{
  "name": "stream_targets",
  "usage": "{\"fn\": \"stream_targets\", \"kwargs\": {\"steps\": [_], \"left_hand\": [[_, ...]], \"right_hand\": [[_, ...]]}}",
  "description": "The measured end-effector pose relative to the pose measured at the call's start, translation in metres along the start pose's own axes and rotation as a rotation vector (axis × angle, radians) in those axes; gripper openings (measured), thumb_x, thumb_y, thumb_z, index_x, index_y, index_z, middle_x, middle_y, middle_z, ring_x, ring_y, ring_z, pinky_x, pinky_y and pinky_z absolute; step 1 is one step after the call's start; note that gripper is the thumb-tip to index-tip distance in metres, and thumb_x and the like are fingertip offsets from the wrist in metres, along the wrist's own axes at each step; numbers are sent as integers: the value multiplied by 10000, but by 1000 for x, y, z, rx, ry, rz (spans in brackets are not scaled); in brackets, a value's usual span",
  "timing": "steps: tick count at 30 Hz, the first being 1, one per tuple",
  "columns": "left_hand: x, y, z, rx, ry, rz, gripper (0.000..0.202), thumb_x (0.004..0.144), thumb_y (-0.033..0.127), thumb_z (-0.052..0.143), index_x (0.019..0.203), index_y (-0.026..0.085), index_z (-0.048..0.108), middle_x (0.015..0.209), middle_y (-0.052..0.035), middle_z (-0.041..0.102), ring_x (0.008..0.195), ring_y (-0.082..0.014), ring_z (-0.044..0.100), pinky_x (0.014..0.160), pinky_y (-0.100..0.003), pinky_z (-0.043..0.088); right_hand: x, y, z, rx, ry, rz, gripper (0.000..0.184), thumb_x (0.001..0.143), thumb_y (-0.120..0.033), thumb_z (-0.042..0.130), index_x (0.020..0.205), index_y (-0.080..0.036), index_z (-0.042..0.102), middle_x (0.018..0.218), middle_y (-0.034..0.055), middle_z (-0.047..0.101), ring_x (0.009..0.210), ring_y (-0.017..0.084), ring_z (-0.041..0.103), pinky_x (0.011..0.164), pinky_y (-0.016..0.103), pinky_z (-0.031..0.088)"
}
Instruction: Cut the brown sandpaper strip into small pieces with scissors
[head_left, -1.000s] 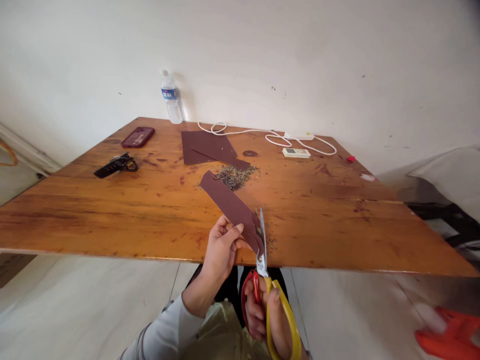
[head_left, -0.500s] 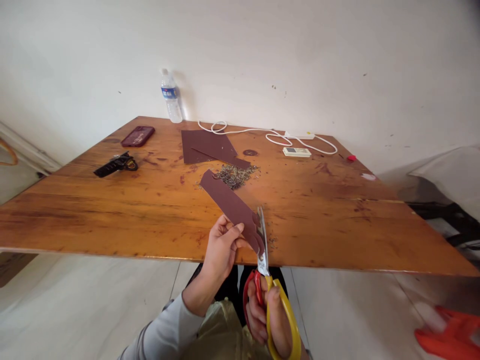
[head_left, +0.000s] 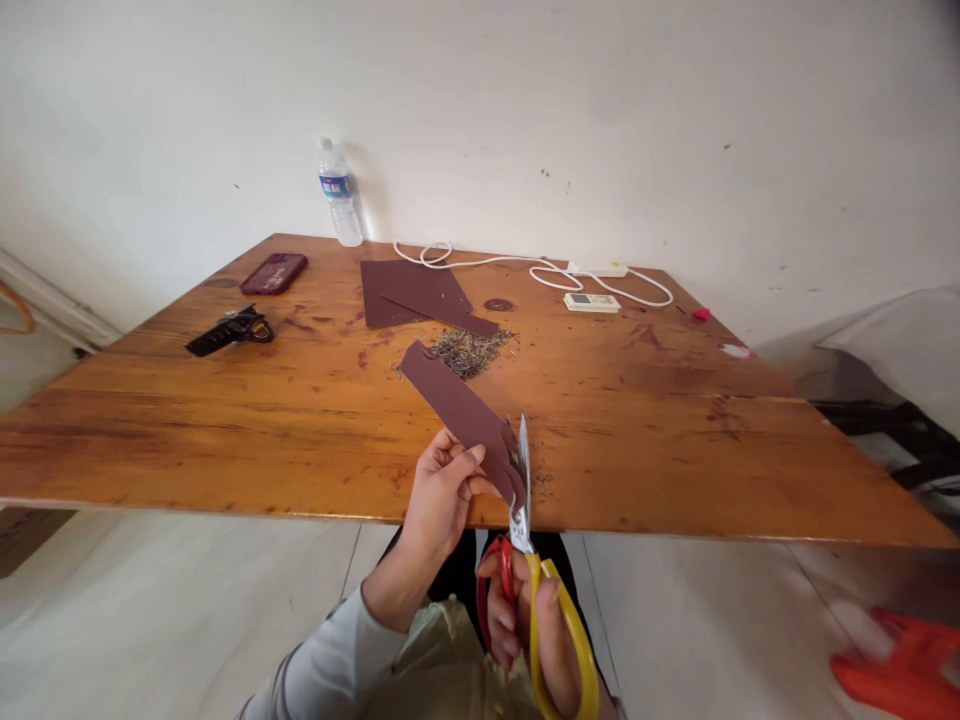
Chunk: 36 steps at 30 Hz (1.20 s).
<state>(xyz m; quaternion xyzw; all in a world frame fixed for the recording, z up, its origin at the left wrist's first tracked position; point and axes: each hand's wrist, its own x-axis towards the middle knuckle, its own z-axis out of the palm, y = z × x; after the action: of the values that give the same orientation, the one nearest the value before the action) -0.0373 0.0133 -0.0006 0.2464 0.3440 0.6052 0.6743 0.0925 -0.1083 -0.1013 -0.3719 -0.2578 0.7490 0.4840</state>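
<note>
When inspected left to right, found the left hand point(head_left: 442, 495) pinching, thumb uppermost, a maroon strip point(head_left: 457, 405) above the middle of the near edge of the table point(head_left: 675, 470). Recorded its long axis as slanting from the pile of shreds point(head_left: 471, 352) rightward and nearer. Noted scissors point(head_left: 523, 537) at the strip's ragged near end, held by both handles in the right hand point(head_left: 519, 612); judged the left hand nearer the strip. Could not make out the blade gap, partly obscured by the strip; found the yellow handle cut off below.
</note>
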Motion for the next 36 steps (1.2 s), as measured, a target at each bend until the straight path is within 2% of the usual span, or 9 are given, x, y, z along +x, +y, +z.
{"fn": "stream_targets", "kwargs": {"steps": [5,10,17,20,23,27,33,36], "left_hand": [[0,1,1,14,-15,11,352,661,317,939,803,189,643,613,74,559,474,-86,538,464,-247,597],[1,2,3,-6,-14,12,363,637,319,955,779,188,647,573,89,525,455,-70,507,459,-230,592],[-1,3,4,-4,3,1,374,611,322,969,802,181,679,588,77,567,464,-88,539,450,-256,601],[0,3,4,-7,5,3,367,611,312,968,796,178,680,590,72,575,465,-91,542,445,-260,601],[0,3,3,-2,-5,5,359,621,312,962,797,177,680,593,68,577,471,-98,553,448,-266,606],[0,2,3,6,-4,6,366,619,316,962,795,179,671,604,64,592,467,-99,554,441,-266,601],[0,3,5,2,-5,5,378,602,321,967,773,179,662,580,75,572,459,-93,535,431,-257,587],[0,2,3,22,2,-3,382,608,328,964,803,176,673,615,54,604,484,-112,567,432,-270,589]], "right_hand": [[6,6,-9,11,-35,22,864,701,-1035,551,1042,-249,660,629,-74,435,415,97,299,390,252,372],[7,10,-13,30,-46,18,850,739,-1014,548,1065,-239,674,642,-72,438,420,91,309,401,246,375],[14,7,-19,40,-101,73,816,687,-1012,616,974,-250,676,540,-94,420,357,100,338,368,260,392],[12,5,-18,49,-103,79,801,689,-999,638,975,-252,669,566,-87,455,361,88,340,380,264,412],[12,4,-18,60,-115,104,739,721,-962,667,942,-256,658,562,-91,458,355,83,333,379,263,417],[18,4,-22,78,-148,173,633,790,-897,675,871,-270,629,469,-119,386,306,97,329,335,236,376],[27,11,-31,98,-202,243,621,778,-885,700,820,-272,613,397,-134,362,252,116,331,266,228,344],[24,12,-33,105,-203,242,595,857,-841,669,831,-248,622,437,-124,406,280,104,360,286,217,360]]}}
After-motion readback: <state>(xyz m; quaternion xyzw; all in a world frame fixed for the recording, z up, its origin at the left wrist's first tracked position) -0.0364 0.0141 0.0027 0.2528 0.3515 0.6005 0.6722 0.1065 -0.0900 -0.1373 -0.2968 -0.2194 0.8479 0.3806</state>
